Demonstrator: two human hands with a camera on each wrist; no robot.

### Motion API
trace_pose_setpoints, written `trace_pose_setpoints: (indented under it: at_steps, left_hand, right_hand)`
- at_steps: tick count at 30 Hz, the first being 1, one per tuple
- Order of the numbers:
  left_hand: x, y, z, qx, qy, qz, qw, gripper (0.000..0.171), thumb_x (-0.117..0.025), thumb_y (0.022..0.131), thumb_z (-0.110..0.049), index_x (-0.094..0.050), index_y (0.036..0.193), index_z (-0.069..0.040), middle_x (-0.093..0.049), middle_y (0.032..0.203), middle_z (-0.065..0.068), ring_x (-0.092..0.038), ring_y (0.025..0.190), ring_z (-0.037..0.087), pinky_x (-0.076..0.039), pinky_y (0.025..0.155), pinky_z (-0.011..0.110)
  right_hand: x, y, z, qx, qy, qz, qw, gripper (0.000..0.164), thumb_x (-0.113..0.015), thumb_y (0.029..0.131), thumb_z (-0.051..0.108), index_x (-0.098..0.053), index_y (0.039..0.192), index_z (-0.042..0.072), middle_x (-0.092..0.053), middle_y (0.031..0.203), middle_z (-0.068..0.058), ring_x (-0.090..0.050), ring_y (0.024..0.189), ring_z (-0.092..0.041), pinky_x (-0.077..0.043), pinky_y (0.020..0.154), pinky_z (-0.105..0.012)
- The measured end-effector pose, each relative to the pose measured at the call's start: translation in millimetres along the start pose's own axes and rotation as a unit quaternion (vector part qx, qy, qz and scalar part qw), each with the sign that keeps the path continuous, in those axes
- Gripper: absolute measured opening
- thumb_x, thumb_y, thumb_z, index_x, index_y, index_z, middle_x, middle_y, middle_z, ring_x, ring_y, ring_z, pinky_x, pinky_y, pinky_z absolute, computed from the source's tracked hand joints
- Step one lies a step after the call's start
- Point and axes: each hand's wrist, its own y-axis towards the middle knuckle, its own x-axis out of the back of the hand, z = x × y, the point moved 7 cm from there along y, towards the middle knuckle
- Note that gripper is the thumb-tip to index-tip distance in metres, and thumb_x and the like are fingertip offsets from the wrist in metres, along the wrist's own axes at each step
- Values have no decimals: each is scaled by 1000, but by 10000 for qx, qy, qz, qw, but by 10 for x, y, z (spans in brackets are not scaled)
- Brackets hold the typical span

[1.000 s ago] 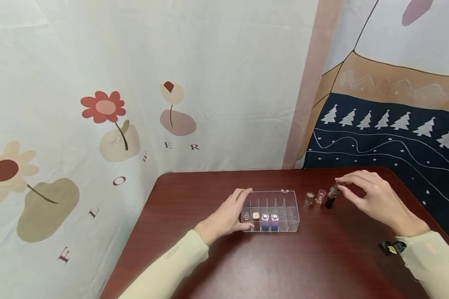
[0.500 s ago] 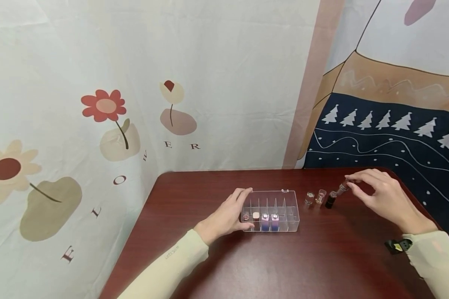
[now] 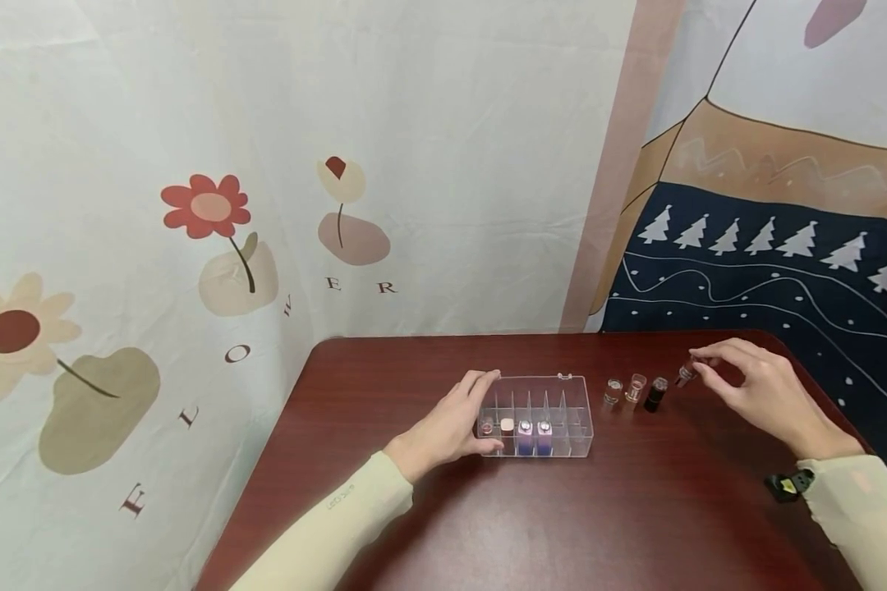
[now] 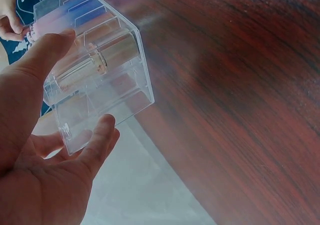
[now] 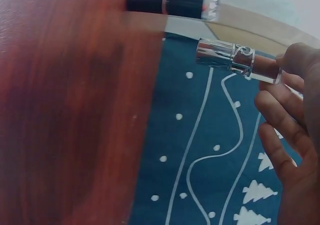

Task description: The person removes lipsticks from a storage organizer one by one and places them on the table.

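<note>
My left hand grips the left end of a clear divided plastic box, thumb in front and fingers behind. In the box's front row stand two purple-blue tubes, a pale-topped tube and a reddish-topped one. My right hand pinches a lipstick tube by its clear end, its silver end pointing away from the fingers. This lipstick is tilted, just right of a black tube standing on the table.
Two small clear-topped tubes stand between the box and the black tube. The dark red table meets a pale flower-printed curtain at the back and a navy tree-patterned cloth at right.
My right hand has moved right with the lipstick, away from above the black tube, which stays standing. The left hand still holds the box in the same place.
</note>
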Motion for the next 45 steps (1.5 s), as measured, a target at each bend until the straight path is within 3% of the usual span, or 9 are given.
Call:
trace_pose_setpoints:
  at_steps: [4, 7, 11, 27, 45]
  left_hand:
    - [3, -1, 5, 0, -14, -9, 10000, 115, -104, 91, -34, -36, 178, -1, -54, 166, 20, -65, 148, 40, -57, 130, 48]
    - [3, 0, 6, -10, -27, -14, 10000, 115, -104, 91, -34, -36, 177, 0, -54, 166, 20, -65, 148, 39, -57, 129, 48]
    - [3, -1, 4, -6, -18, -14, 10000, 115, -104, 91, -34, -36, 177, -1, -54, 166, 20, -65, 147, 39, -57, 129, 48]
    - [2, -9, 4, 21, 2, -38, 10000, 115, -105, 90, -34, -37, 177, -2, -54, 165, 19, -67, 144, 40, -60, 126, 49]
    - [4, -3, -3, 65, 11, 10, 10000, 115, -105, 90, -35, -37, 178, -4, -54, 166, 20, -66, 146, 39, -58, 128, 48]
  right_hand:
    - [-72, -46, -58, 12, 21, 36, 10000, 47, -100, 74, -7, -88, 116, 11, -86, 111, -10, -71, 94, -17, -39, 98, 8]
    - [-124, -77, -76, 107, 71, 25, 9999, 47, -100, 73, -8, -88, 114, 10, -86, 108, -8, -71, 90, -16, -47, 86, 1]
    - [-190, -113, -79, 164, 127, 77, 9998, 47, -100, 72, -8, -88, 113, 11, -86, 106, -6, -70, 88, -15, -51, 81, -5]
    - [-323, -194, -126, -219, -29, 511, 9984, 41, -102, 80, 1, -88, 116, 14, -86, 110, -5, -74, 87, -24, -45, 87, 3]
    - [-371, -233, -134, -327, -60, 711, 9969, 38, -101, 83, 3, -89, 117, 14, -86, 109, -5, -73, 86, -22, -49, 79, -5]
